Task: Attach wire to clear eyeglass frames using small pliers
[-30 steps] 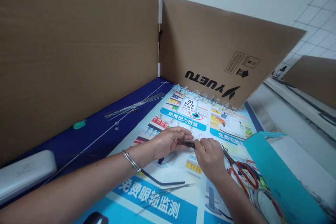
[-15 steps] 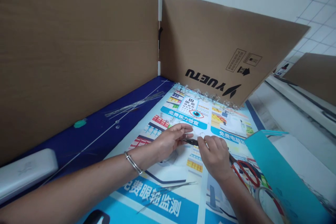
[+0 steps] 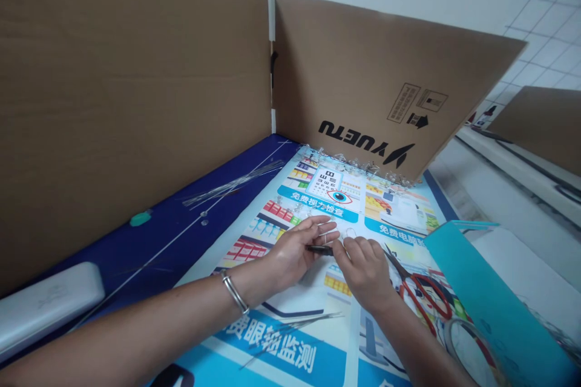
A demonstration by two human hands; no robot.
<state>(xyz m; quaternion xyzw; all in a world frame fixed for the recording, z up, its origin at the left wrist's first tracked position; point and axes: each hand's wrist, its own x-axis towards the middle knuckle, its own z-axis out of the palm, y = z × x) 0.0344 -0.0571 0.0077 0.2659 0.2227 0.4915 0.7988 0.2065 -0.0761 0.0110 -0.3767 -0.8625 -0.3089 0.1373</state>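
Note:
My right hand (image 3: 364, 269) is closed around a slim black tool (image 3: 320, 250), whose kind I cannot make out. Its dark end reaches left into the curled fingers of my left hand (image 3: 302, 248). There the thumb and index finger come together in a pinch, and whatever lies between them is too small to name. The other left fingers are loosely bent. A thin, pale wire-like loop (image 3: 351, 233) shows just above my right fingers. Red-handled scissors (image 3: 425, 299) lie on the printed sheet (image 3: 295, 290), right of my right hand.
Thin wires (image 3: 290, 329) lie near my forearms, and another bundle (image 3: 233, 182) at the back left. Clear small pieces line the foot of a cardboard panel (image 3: 385, 81). A tape roll (image 3: 472, 347) and a turquoise folder (image 3: 481, 296) are at right, a white case (image 3: 49, 308) at left.
My right hand and the black tool have shifted slightly left and down, closer to my left hand. More of the scissors' blades shows. The view has moved a little.

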